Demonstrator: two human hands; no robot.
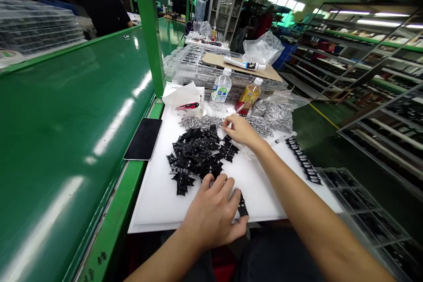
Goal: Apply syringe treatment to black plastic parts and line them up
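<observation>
Near the front edge of the white board [158, 205], my left hand [214, 207] curls its fingers and thumb around a small black plastic part [242, 206]. Just beyond lies a heap of similar black plastic parts [198, 152]. My right hand [240, 129] reaches across to a spread of small grey pieces [201, 122], its thumb and forefinger pinched together at their edge. What sits between those fingertips, if anything, is too small to make out. A row of black parts [302, 161] stands along the board's right side.
A tablet [143, 139] rests by the green conveyor [99, 97] on the left. Behind the pile stand two bottles, one clear [221, 88] and one amber [248, 97], a red cutter [187, 106] and a bag of grey pieces [279, 114]. Divided trays [366, 211] lie lower right.
</observation>
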